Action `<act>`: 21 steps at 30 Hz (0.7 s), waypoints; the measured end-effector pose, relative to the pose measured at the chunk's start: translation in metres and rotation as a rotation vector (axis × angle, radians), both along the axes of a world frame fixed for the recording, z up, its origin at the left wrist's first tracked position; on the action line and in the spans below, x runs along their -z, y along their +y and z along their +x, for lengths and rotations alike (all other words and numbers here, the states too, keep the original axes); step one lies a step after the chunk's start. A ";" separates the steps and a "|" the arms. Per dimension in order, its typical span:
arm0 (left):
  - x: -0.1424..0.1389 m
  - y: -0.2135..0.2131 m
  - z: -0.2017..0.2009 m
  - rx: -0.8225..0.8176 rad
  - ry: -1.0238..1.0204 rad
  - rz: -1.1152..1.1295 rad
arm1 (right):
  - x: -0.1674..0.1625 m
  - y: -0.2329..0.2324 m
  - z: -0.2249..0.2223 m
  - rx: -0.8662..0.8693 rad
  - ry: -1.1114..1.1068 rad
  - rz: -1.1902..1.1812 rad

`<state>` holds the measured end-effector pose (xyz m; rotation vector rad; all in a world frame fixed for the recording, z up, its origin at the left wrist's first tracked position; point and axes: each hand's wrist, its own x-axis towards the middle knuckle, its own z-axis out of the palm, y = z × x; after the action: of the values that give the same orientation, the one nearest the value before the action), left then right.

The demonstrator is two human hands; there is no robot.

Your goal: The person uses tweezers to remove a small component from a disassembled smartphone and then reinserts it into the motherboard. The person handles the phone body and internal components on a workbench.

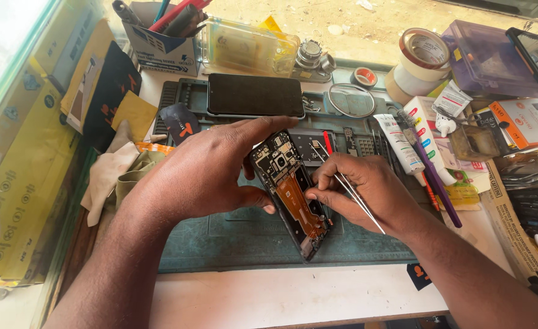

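An opened phone (290, 192) with bare circuit boards and an orange flex cable lies tilted on a grey-green work mat (232, 240). My left hand (205, 167) grips the phone's upper left side, fingers reaching over its top edge. My right hand (363, 189) holds thin metal tweezers (357, 198), and its fingertips press on the phone's middle right edge. A second dark phone (255, 95) lies face down at the mat's far side.
A glue tube (402, 143) and a purple-handled tool (434, 183) lie right of the mat. Tape rolls (416, 61), a purple plastic box (491, 61) and small boxes crowd the right. A tool holder (162, 36), a clear case (247, 45) and cloths (113, 170) sit left and behind.
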<state>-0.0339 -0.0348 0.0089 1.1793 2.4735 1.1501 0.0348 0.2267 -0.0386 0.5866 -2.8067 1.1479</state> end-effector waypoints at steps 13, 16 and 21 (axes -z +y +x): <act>0.002 0.002 0.000 -0.167 0.217 -0.163 | -0.005 0.000 0.004 -0.120 0.025 -0.077; 0.003 0.003 -0.002 -0.168 0.236 -0.189 | -0.008 0.002 0.005 -0.206 -0.002 -0.100; 0.004 0.004 -0.003 -0.164 0.191 -0.218 | -0.008 0.004 0.006 -0.192 -0.128 -0.073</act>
<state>-0.0366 -0.0309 0.0049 1.0866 2.7988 0.8078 0.0409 0.2306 -0.0305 0.8198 -2.8488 1.3612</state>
